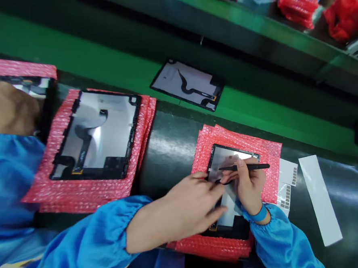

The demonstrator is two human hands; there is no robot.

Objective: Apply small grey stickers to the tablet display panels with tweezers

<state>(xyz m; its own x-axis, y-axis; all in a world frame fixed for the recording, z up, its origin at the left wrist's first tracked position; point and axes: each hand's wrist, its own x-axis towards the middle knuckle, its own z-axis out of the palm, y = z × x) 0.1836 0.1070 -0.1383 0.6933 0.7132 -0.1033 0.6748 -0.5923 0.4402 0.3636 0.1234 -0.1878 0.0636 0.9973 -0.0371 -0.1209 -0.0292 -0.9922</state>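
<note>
My right hand [251,186], with a blue band at the wrist, grips black tweezers [257,167] whose tips point left over a tablet screen panel [227,218]. That panel lies back side up on a stack of red bubble-wrap bags [242,136]. Reaching across the panel's left edge is my left hand [189,207], fingers apart and slightly blurred, close to the right hand's fingertips. A dark flex cable shows between the hands, partly hidden; whether the left fingers touch it I cannot tell.
Left of me, another screen panel [112,126] rests on bubble-wrap bags. A co-worker's hand [13,107] is at the far left. One more panel [185,84] lies behind on a green surface. Sticker sheets [287,173] and a white strip [320,199] are at right. Red packages [298,10] sit on the shelf.
</note>
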